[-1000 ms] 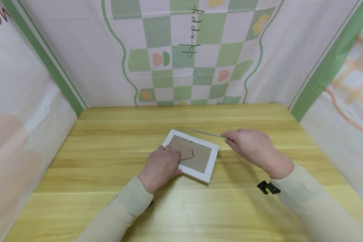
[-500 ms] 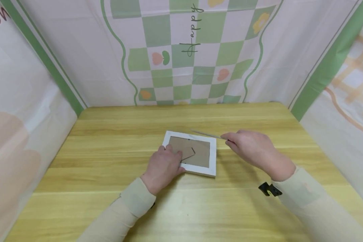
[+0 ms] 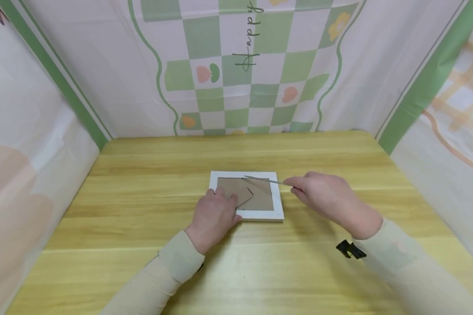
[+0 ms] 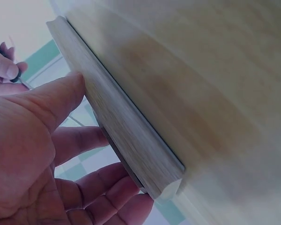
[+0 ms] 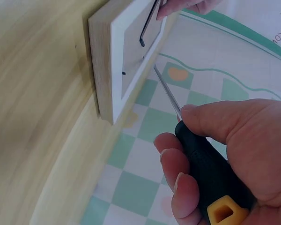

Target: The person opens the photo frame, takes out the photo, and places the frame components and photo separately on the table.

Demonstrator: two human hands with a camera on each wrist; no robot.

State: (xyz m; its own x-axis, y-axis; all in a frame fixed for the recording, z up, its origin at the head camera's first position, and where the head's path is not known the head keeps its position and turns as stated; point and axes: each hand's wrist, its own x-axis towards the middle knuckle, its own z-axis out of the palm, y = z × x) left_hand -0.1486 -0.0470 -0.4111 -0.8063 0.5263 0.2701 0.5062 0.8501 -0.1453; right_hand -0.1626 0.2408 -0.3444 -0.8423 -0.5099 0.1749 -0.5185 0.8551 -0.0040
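Note:
Face down on the table lies a white picture frame (image 3: pixel 277 202), its brown backing panel (image 3: pixel 260 199) upward. A thin black bent line (image 5: pixel 143 40) shows on the panel, partly under the fingers, and small dark tabs sit at the panel's edges. My left hand (image 3: pixel 213 216) holds the frame's near left part, thumb against the wooden side edge (image 4: pixel 117 108) and fingers over the back. In my right hand (image 3: pixel 331 201) is a screwdriver (image 5: pixel 203 161) with a black and yellow handle. Its metal shaft points left over the frame's far border; I cannot tell whether the tip touches.
The wooden table (image 3: pixel 142 170) reaches around the frame on all sides. Behind it hangs a green-and-white checked cloth (image 3: pixel 238 94), with printed cloths at left and right. A black piece (image 3: pixel 351 249) sits at the right wrist.
The frame has turned counterclockwise under my left hand until its edges lie nearly square to the table. The screwdriver has moved slightly nearer to me, and its tip now appears over the far border.

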